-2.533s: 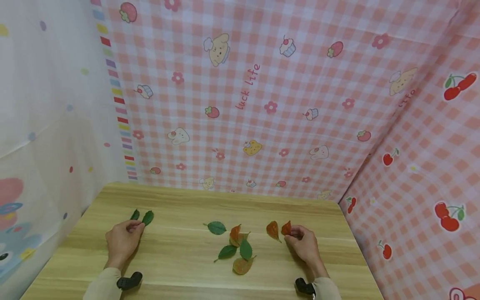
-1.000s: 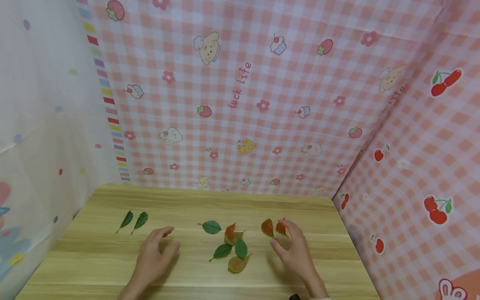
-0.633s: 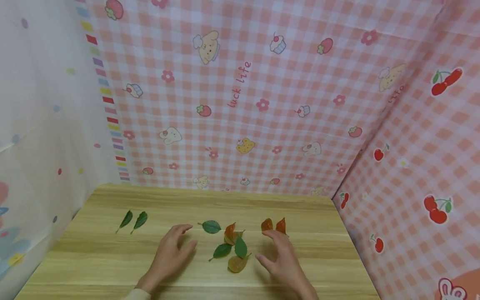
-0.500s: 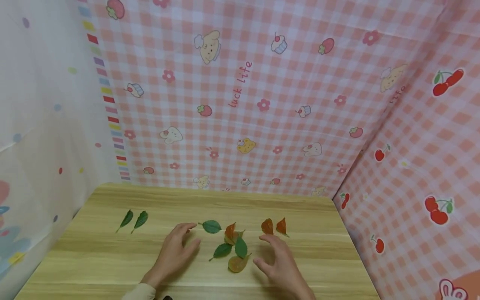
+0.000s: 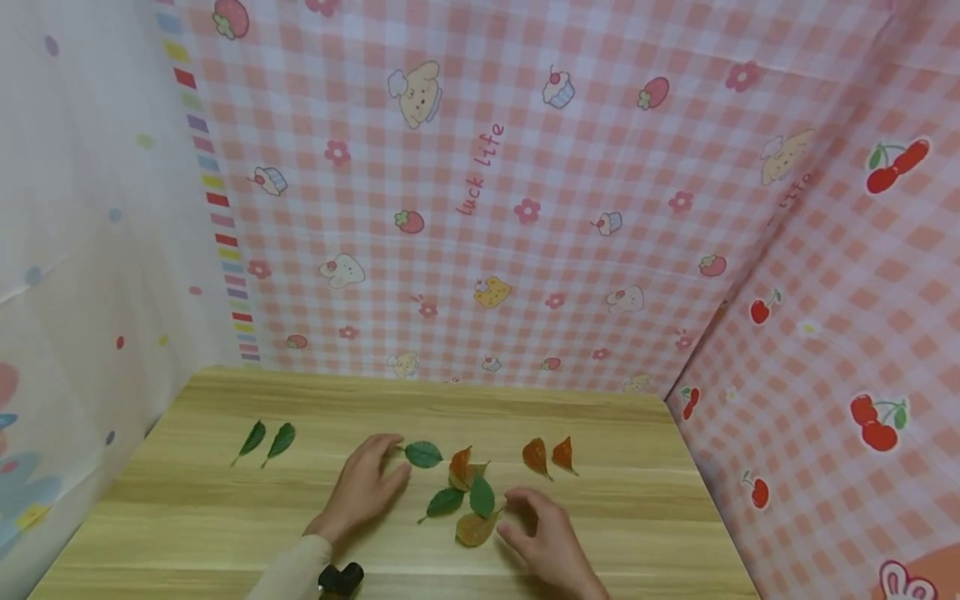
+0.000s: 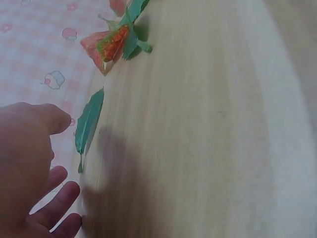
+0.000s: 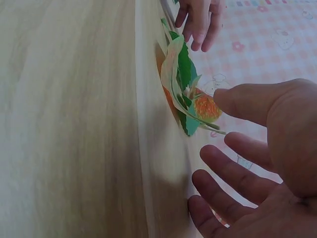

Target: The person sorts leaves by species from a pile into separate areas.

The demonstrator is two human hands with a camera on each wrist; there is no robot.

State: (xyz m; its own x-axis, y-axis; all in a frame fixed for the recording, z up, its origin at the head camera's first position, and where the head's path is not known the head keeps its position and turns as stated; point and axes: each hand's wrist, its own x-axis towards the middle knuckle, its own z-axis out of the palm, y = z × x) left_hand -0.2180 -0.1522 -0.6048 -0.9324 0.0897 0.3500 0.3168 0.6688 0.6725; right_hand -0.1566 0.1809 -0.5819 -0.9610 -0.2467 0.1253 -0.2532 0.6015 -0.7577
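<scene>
In the head view my left hand [image 5: 362, 487] is just left of a single green leaf [image 5: 423, 454], its fingertips right at the stem. The left wrist view shows thumb and fingers spread beside that leaf [image 6: 89, 121], holding nothing. My right hand [image 5: 549, 537] is right of a loose cluster, near the stem of a brownish-orange leaf [image 5: 476, 530]. Its fingers are parted and hold nothing in the right wrist view. Also in the cluster are two green leaves, one upright [image 5: 482, 496] and one slanted [image 5: 446, 503], and an orange leaf [image 5: 461, 465] overlapping a browner one.
Two green leaves, the nearer one [image 5: 281, 442] beside its twin [image 5: 252, 439], lie side by side at the table's left. Two orange leaves [image 5: 535, 456] lie apart at the right. Patterned cloth [image 5: 465, 250] stands behind the wooden table [image 5: 375, 404] and at both sides.
My left hand has let go of a green leaf at the left and moved right. My right hand has left the orange leaf and moved left and nearer to the cluster.
</scene>
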